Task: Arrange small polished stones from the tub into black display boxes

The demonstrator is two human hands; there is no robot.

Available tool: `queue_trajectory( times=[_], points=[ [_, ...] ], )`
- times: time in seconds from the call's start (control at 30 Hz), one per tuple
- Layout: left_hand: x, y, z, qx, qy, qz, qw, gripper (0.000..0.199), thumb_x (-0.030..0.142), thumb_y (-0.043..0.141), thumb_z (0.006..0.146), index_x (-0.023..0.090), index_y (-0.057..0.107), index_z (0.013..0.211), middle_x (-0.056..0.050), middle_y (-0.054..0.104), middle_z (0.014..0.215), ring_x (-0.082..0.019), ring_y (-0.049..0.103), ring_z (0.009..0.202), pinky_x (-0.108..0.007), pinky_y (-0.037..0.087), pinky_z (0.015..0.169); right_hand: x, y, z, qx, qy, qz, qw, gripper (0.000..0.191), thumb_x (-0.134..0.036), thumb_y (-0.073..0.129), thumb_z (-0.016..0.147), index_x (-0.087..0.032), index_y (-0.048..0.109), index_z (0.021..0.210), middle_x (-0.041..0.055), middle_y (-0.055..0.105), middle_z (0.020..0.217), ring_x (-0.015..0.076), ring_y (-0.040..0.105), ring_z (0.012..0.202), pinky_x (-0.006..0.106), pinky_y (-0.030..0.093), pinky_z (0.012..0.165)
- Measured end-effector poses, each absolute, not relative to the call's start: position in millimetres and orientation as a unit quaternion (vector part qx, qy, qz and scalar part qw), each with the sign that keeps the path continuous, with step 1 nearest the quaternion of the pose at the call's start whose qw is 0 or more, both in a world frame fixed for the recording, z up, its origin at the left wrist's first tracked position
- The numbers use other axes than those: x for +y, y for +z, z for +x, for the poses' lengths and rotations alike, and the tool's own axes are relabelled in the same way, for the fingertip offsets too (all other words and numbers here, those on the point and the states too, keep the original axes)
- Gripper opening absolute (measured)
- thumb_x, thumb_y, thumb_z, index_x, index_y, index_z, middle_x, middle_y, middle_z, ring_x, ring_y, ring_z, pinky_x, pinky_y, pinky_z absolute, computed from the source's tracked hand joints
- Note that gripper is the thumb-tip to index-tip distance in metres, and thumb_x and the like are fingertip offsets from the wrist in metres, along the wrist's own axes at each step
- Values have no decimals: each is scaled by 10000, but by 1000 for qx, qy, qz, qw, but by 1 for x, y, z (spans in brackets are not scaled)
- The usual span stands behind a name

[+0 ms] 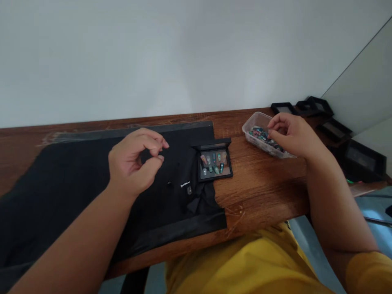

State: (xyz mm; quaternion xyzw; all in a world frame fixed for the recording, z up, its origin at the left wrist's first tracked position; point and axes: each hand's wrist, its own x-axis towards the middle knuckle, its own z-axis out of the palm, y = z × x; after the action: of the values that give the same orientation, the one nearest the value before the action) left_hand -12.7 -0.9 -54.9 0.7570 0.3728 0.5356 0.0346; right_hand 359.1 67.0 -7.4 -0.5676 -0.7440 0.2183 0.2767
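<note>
My left hand point(136, 163) hovers over the black cloth point(82, 179). Its fingers are curled, with a small gap between thumb and fingertips and nothing visible in them. Above the clear plastic tub point(260, 145) is my right hand point(289, 132), thumb and fingertips brought close together; whatever they may hold is too small to make out. Many small colourful press-on nails point(259, 134) fill the tub. Between my hands, a black display case point(214, 177) stands with its lid raised. Several decorated press-on nails point(216, 169) lie inside it in two rows.
A single clear nail point(189, 190), a small white strip point(185, 184) and a dark scrap point(193, 205) lie on the cloth. More black cases point(333, 130) line the right side of the wooden table point(260, 188). A pale wall point(122, 61) rises behind it.
</note>
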Motion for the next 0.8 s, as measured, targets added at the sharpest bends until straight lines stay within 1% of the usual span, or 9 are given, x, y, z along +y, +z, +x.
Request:
queue_trajectory(
  times=[0.13, 0.2, 0.27, 0.33, 0.4, 0.47, 0.57, 0.73, 0.8],
  points=[
    [-3, -53, -11, 371, 538, 756, 39, 202, 83, 612, 740, 197, 467, 657, 20, 591, 778, -140, 609, 719, -311, 464, 629, 68, -7, 360, -741, 222, -561, 295, 69, -217, 650, 788, -209, 625, 852, 33, 683, 760, 161, 589, 652, 305, 414, 585],
    [-4, -52, -9, 367, 542, 755, 42, 274, 64, 619, 755, 191, 413, 626, 30, 562, 738, -122, 577, 679, -299, 436, 602, 68, -5, 362, -726, 218, -561, 333, 100, -209, 644, 791, -211, 620, 889, 35, 693, 766, 158, 588, 643, 305, 423, 586],
    [-5, -51, -8, 364, 545, 754, 41, 330, 44, 625, 762, 188, 371, 609, 37, 537, 710, -112, 551, 651, -294, 412, 583, 69, -2, 365, -701, 201, -568, 381, 168, -206, 644, 793, -220, 608, 956, 30, 700, 778, 142, 553, 596, 299, 406, 556],
    [-5, -51, -7, 365, 542, 755, 47, 305, 50, 631, 768, 196, 400, 632, 36, 542, 722, -117, 549, 660, -297, 417, 588, 72, 1, 370, -673, 183, -577, 424, 218, -214, 653, 794, -234, 581, 999, 27, 707, 797, 127, 512, 553, 291, 372, 517],
    [-5, -53, -6, 370, 540, 753, 61, 245, 70, 636, 779, 206, 455, 684, 31, 562, 754, -127, 558, 686, -302, 433, 608, 75, 4, 375, -653, 175, -584, 449, 233, -223, 665, 787, -245, 555, 991, 25, 711, 804, 119, 494, 532, 286, 349, 493],
    [-5, -53, -6, 373, 541, 751, 73, 200, 83, 638, 791, 211, 498, 724, 26, 577, 771, -133, 565, 700, -305, 440, 624, 79, 5, 380, -642, 183, -590, 455, 228, -228, 669, 773, -250, 538, 959, 21, 707, 785, 116, 495, 522, 285, 344, 485],
    [-6, -53, -6, 374, 540, 751, 68, 182, 81, 645, 790, 210, 532, 729, 23, 593, 774, -138, 579, 706, -310, 448, 641, 83, 6, 384, -641, 221, -594, 433, 216, -233, 665, 751, -248, 534, 923, 12, 696, 755, 121, 514, 529, 285, 365, 495],
    [-7, -51, -9, 382, 521, 762, 47, 200, 81, 650, 785, 214, 527, 700, 14, 613, 782, -155, 596, 706, -325, 455, 624, 83, 2, 384, -653, 239, -581, 423, 181, -267, 666, 739, -243, 536, 862, 5, 673, 717, 122, 498, 526, 289, 368, 512],
    [-8, -51, -10, 388, 518, 761, 44, 202, 83, 642, 789, 218, 521, 700, 15, 613, 784, -158, 598, 704, -329, 457, 619, 81, 0, 384, -667, 246, -574, 407, 161, -266, 658, 729, -238, 530, 823, 5, 661, 704, 129, 518, 545, 291, 380, 528]
  ],
)
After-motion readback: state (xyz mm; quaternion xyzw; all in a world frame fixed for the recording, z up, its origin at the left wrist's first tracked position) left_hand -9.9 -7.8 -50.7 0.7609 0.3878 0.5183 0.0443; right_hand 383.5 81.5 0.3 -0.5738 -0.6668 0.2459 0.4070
